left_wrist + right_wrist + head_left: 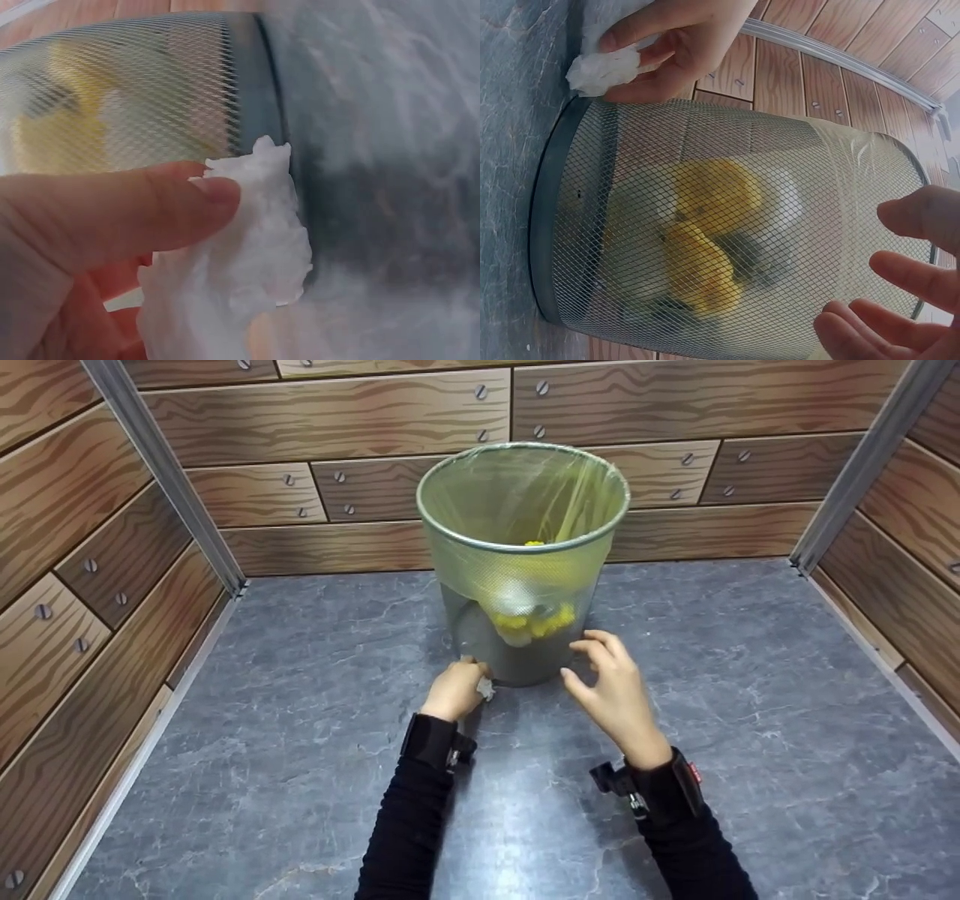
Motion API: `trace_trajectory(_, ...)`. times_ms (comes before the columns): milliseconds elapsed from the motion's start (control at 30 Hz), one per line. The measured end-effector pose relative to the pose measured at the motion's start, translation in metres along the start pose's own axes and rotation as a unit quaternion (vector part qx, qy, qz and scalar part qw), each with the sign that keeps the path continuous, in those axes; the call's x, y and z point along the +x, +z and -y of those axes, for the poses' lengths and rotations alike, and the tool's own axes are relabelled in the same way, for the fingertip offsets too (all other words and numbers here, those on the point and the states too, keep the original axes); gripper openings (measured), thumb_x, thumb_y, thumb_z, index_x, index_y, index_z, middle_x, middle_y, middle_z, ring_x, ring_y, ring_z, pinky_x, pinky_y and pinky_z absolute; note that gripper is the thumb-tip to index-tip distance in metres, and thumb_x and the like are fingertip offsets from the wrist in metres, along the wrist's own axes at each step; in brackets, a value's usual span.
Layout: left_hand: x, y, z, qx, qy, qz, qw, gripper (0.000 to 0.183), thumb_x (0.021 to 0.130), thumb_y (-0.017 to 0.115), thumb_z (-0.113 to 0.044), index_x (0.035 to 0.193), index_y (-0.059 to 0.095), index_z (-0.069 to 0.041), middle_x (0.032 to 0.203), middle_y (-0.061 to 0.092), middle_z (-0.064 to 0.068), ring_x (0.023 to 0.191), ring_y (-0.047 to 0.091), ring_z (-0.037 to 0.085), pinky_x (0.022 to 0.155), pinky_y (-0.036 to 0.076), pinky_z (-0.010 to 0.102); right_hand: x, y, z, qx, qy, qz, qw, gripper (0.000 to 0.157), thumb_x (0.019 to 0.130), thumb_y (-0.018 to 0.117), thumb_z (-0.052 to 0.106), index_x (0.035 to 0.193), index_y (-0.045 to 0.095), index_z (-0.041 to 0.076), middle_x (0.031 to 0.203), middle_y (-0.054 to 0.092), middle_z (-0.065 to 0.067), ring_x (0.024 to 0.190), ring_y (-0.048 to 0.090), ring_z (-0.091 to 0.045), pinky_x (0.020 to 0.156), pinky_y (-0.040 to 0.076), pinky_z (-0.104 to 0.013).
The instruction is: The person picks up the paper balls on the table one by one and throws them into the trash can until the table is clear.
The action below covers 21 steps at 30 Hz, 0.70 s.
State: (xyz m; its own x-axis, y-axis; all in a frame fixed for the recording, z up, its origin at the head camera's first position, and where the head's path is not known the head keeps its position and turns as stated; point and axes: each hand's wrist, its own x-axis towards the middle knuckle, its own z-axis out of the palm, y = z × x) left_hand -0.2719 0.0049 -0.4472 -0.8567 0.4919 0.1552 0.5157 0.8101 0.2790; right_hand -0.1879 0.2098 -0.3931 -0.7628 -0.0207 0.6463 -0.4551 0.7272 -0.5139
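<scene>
A mesh waste bin (517,660) stands upright on the floor, lined with a thin yellowish plastic bag (465,495). Through the mesh show crumpled yellow pieces (718,196) and whitish ones in the bag. My left hand (456,690) is low at the bin's front left, beside its base. Between thumb and fingers it pinches a crumpled white tissue (255,232). My right hand (611,690) is at the bin's front right with fingers spread and loosely bent, holding nothing. In the right wrist view its fingertips (896,214) are close to the mesh side.
Wood-patterned panels (330,420) wall the space at the back and both sides, with metal strips (161,457) at the corners. The floor (300,780) is grey and marbled. Each wrist wears a black band with a small camera mount (615,780).
</scene>
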Motion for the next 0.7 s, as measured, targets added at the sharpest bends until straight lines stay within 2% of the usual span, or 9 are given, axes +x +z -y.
trace_trajectory(67,-0.003,-0.008,-0.004,-0.003,0.022,-0.028,0.9994,0.028,0.068,0.064,0.002,0.095,0.063,-0.005,0.095,0.056,0.012,0.083,0.056,0.031,0.07,0.048,0.037,0.0,-0.001,0.0,0.003,0.002,-0.003,1.0,0.029,0.07,0.069,0.002,0.096,0.061,-0.003,0.111,0.051,-0.021,0.079,0.055,-0.026,0.069,0.048,-0.033)
trace_trajectory(167,-0.012,-0.026,-0.015,-0.011,0.067,-0.095,0.9932,0.026,0.069,0.066,0.0,0.095,0.062,-0.006,0.096,0.056,0.01,0.084,0.054,0.028,0.071,0.048,0.035,0.001,-0.002,0.0,0.007,0.003,-0.005,1.0,0.029,0.07,0.069,0.002,0.096,0.061,-0.004,0.111,0.051,-0.022,0.081,0.055,-0.027,0.069,0.049,-0.033)
trace_trajectory(300,-0.03,-0.058,-0.038,-0.021,0.124,-0.194,0.9728,0.028,0.071,0.067,-0.001,0.098,0.062,-0.008,0.102,0.055,0.007,0.091,0.052,0.023,0.074,0.047,0.03,0.001,-0.003,0.001,0.008,0.002,-0.008,1.0,0.028,0.069,0.069,0.001,0.096,0.061,-0.004,0.11,0.051,-0.022,0.079,0.055,-0.025,0.068,0.048,-0.032)
trace_trajectory(400,-0.04,-0.083,-0.056,-0.026,0.153,-0.249,0.956,0.029,0.072,0.067,0.0,0.099,0.062,-0.01,0.107,0.055,0.007,0.096,0.05,0.022,0.073,0.048,0.028,0.001,-0.004,0.001,0.01,-0.001,-0.013,1.0,0.028,0.069,0.069,0.002,0.095,0.061,-0.004,0.11,0.051,-0.022,0.077,0.055,-0.025,0.068,0.048,-0.032)
trace_trajectory(567,-0.046,-0.12,-0.083,-0.004,0.172,-0.323,0.9307,0.024,0.076,0.062,0.0,0.098,0.062,-0.01,0.108,0.054,0.01,0.099,0.049,0.023,0.064,0.05,0.028,0.002,-0.005,0.001,0.013,-0.007,-0.013,1.0,0.029,0.068,0.07,0.001,0.095,0.061,-0.004,0.11,0.051,-0.023,0.079,0.055,-0.029,0.068,0.049,-0.034)
trace_trajectory(700,-0.031,-0.147,-0.097,0.029,0.167,-0.362,0.9166,0.016,0.082,0.057,-0.005,0.097,0.062,-0.007,0.109,0.055,0.013,0.099,0.05,0.026,0.059,0.051,0.028,0.001,-0.005,0.004,0.013,-0.005,0.001,1.0,0.03,0.069,0.07,0.002,0.097,0.06,-0.004,0.113,0.05,-0.022,0.083,0.055,-0.028,0.07,0.049,-0.033)
